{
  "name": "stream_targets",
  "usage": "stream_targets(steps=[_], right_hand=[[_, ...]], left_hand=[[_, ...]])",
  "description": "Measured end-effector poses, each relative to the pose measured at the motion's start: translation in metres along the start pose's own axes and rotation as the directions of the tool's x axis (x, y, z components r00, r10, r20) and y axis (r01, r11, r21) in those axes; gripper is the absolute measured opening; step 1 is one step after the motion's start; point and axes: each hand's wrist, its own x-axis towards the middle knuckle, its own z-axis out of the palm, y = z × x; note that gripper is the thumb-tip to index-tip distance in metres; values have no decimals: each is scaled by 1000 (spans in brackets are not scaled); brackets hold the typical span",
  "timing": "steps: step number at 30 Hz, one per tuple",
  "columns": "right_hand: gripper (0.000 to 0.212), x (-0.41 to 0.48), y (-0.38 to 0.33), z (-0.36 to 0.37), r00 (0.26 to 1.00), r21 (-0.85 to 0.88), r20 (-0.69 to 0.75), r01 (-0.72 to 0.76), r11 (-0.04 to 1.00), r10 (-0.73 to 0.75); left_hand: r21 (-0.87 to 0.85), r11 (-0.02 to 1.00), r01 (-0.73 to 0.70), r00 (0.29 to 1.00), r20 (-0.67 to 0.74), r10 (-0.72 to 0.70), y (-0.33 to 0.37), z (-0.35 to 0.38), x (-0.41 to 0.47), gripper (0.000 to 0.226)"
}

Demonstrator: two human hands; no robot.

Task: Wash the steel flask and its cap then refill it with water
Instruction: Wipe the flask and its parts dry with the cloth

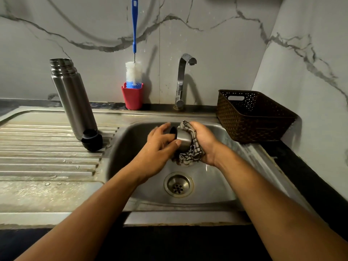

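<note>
The steel flask (72, 97) stands open-topped on the ribbed drainboard at the left, with its black stopper (91, 139) lying at its foot. Over the sink basin (212, 178) my left hand (160, 143) grips the steel cap (183, 139), thumb on its side and fingers over its dark open end. My right hand (202, 141) holds a checked cloth (190, 153) wrapped around the cap's closed end. Part of the cap is hidden by the cloth.
The tap (181, 81) rises behind the basin with no water running. A red cup (132, 97) holds a blue-handled bottle brush (134, 53) at the back. A brown woven basket (252, 115) sits right of the sink. The drain (178, 184) lies below my hands.
</note>
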Motion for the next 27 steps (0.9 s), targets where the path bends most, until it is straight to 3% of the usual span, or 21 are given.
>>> stream_targets(steps=[2, 4, 7, 9, 12, 14, 15, 17, 19, 20, 21, 23, 25, 27], right_hand=[[58, -6, -2, -4, 989, 133, 68, -142, 981, 134], [58, -7, -2, -7, 981, 197, 62, -192, 961, 183], [55, -6, -2, -4, 970, 284, 82, -242, 928, 228], [55, -7, -3, 5, 976, 287, 23, -214, 934, 216], [58, -6, 2, 16, 982, 24, -184, -30, 999, 34], [50, -6, 8, 22, 957, -174, -260, 84, 981, -128], [44, -7, 9, 24, 941, -206, -276, 144, 968, -198], [29, -11, 6, 23, 867, -169, -345, 318, 933, -358], [21, -13, 0, 17, 719, -162, -400, 555, 816, -569], [24, -11, -1, 15, 660, -211, -356, 633, 745, -662], [30, -8, 4, 13, 628, -308, -264, 664, 681, -732], [41, 1, 16, 17, 655, -577, -32, 605, 549, -755], [45, 13, 28, 25, 686, -701, 50, 542, 463, -726], [47, 16, 27, 35, 733, -577, -106, 505, 642, -672]], left_hand=[[82, 994, -79, 997, -21, 81, 6, -5, 2, 25], [270, 946, -178, 982, -19, 190, 7, -6, 6, 28], [580, 774, -255, 945, -22, 327, 2, -6, 8, 40], [743, 641, -194, 948, -25, 316, 3, -5, 9, 41], [773, 633, -36, 978, -102, 181, 3, -6, 11, 33], [689, 723, 41, 976, -182, 118, -9, -5, 15, 30], [570, 817, 91, 969, -240, 60, -15, -7, 17, 30], [108, 978, 179, 937, -321, -136, -22, -16, 17, 29], [-336, 904, 264, 895, -263, -360, -24, -21, 13, 26], [-455, 840, 296, 879, -215, -426, -26, -23, 13, 25], [-527, 795, 300, 875, -180, -449, -26, -23, 14, 24], [-601, 752, 272, 904, -109, -414, -16, -15, 13, 26], [-606, 759, 240, 932, -76, -355, -5, -8, 12, 26], [-543, 821, 175, 964, -77, -256, -2, -8, 6, 30]])
